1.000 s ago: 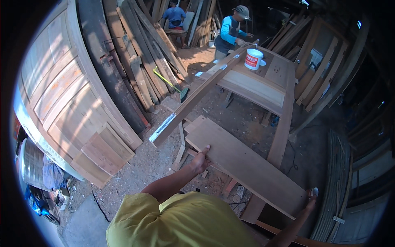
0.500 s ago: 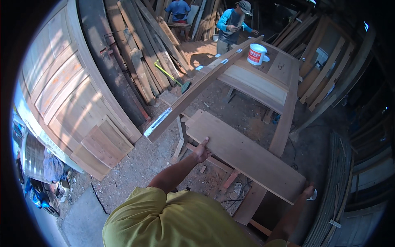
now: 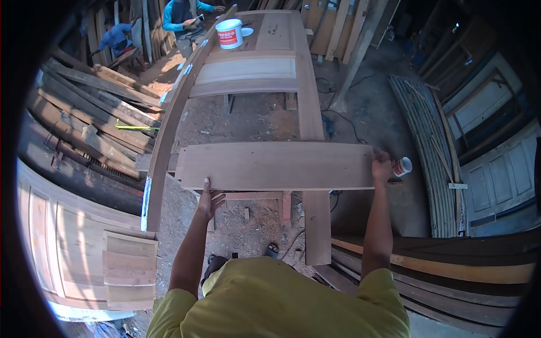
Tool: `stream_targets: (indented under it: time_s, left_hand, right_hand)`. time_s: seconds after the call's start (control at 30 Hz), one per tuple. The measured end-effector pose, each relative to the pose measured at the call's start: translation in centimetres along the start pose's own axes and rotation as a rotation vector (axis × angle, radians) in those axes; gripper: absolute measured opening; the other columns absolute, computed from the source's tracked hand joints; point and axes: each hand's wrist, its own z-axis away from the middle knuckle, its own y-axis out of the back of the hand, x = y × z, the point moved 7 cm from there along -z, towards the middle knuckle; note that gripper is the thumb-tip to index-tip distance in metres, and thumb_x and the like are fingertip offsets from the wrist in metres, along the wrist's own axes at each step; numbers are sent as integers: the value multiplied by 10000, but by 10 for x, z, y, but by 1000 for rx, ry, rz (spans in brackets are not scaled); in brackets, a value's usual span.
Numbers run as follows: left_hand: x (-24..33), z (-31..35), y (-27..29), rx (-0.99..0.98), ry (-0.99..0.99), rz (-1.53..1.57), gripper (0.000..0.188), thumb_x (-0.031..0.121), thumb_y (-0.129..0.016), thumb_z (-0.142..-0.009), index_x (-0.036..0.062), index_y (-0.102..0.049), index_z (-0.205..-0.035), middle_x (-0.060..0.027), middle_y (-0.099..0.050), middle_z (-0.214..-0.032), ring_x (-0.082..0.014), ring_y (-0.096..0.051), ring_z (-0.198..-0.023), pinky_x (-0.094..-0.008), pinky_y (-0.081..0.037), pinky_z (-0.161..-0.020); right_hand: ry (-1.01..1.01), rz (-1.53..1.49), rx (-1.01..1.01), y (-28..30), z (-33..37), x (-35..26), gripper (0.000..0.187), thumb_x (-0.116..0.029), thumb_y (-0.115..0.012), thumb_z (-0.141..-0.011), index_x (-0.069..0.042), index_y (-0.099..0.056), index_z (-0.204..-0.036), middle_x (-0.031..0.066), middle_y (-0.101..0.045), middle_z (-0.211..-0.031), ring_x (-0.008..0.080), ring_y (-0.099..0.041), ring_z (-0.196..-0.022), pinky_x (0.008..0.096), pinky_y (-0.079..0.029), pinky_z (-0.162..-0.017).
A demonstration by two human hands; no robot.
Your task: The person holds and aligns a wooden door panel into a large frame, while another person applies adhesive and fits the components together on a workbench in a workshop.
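A wide, flat wooden board (image 3: 270,165) lies level in front of me, crossing over the right long rail (image 3: 317,228) of a door frame. Its left end is close beside the left long rail (image 3: 169,132). At the board's near edge, toward its left end, my left hand (image 3: 209,203) has its thumb on top and its fingers below the edge. My right hand (image 3: 382,167) grips the board's right end. Just past those fingers is a small white cup (image 3: 402,166) with a red patch; whether the hand also holds it, I cannot tell.
A white bucket (image 3: 229,34) with a red label stands on the door's far panels. Beyond the left rail, a person in blue sleeves (image 3: 183,25) stands and another person (image 3: 116,42) sits low. Timber (image 3: 96,112) is stacked left, corrugated sheets (image 3: 420,146) right. A cable (image 3: 352,127) trails on the floor.
My view has turned, so the board now appears level instead of slanting. Both hands still have hold of it. The left hand's fingers look more spread.
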Motion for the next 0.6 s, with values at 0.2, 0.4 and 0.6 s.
stream_targets:
  time_s: [0.2,0.4,0.6]
  left_hand:
    - [-15,35,33,46,-46,-134,787,732,-435,-1124,25,-578,-1440,-159,-728,-1318,-278,-703,-1209,-465,-565,-1039]
    - [45,59,6,23,-226,-284,316,374,-591,-1180,80,-705,-1159,-73,-795,-969,-148,-738,-876,-288,-587,-837]
    - [139,21,-20,81,-736,-597,330,328,-606,-1177,19,-709,-1228,-98,-795,-1033,-161,-745,-974,-359,-606,-903]
  right_hand:
    - [309,-178,-167,2,117,-162,471,-331,-833,-919,-148,-723,-1339,203,-596,-1446,467,-523,-1403,637,-407,-1191]
    - [403,-95,-302,-41,159,-231,560,-468,-787,-962,-157,-689,-1417,215,-544,-1525,461,-429,-1495,663,-280,-1273]
    - [421,-37,-313,-70,142,-274,683,-528,-775,-970,-93,-625,-1475,249,-502,-1552,471,-408,-1503,653,-277,-1276]
